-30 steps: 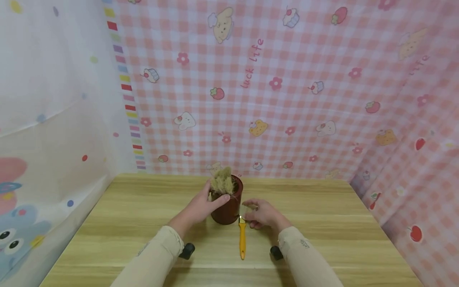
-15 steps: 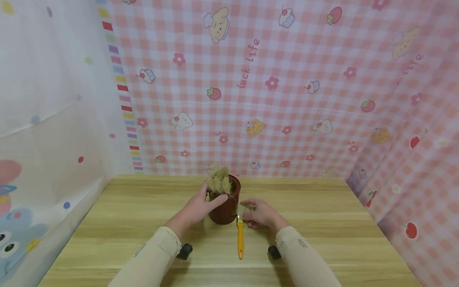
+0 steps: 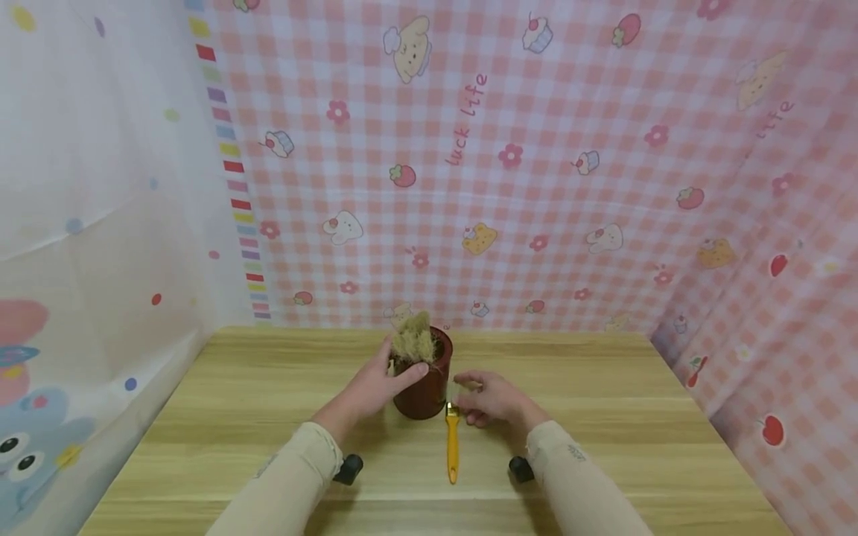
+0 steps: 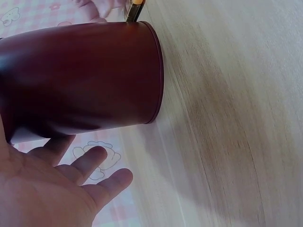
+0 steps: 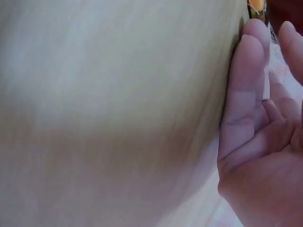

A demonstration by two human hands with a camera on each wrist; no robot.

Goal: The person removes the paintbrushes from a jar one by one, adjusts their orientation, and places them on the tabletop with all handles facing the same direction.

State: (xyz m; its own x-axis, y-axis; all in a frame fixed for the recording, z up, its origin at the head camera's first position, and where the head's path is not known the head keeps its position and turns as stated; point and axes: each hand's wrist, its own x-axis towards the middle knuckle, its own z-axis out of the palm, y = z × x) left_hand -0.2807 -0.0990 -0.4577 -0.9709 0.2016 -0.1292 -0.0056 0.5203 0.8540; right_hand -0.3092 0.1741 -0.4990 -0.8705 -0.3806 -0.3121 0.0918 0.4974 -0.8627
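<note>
A dark red-brown pot [image 3: 424, 394] stands upright on the table, and a tuft of tan, shaggy fibre [image 3: 412, 341] sticks out of its top. My left hand [image 3: 372, 383] holds the pot near its rim from the left, thumb in front; in the left wrist view, several fingers [image 4: 111, 184] extend along its far side. Before the pot lies a yellow-handled tool [image 3: 453, 447], its metal head close to the pot's base. My right hand [image 3: 494, 398] rests beside that head, fingers loosely bent with nothing held. Thin strands [image 5: 273, 35] show near its fingertips.
The wooden table [image 3: 268, 372] spreads around the hands. A pink checked cloth [image 3: 429, 223] hangs behind it, with a white printed curtain [image 3: 134, 260] at the left. Dark camera mounts [image 3: 350, 469] hang under both wrists.
</note>
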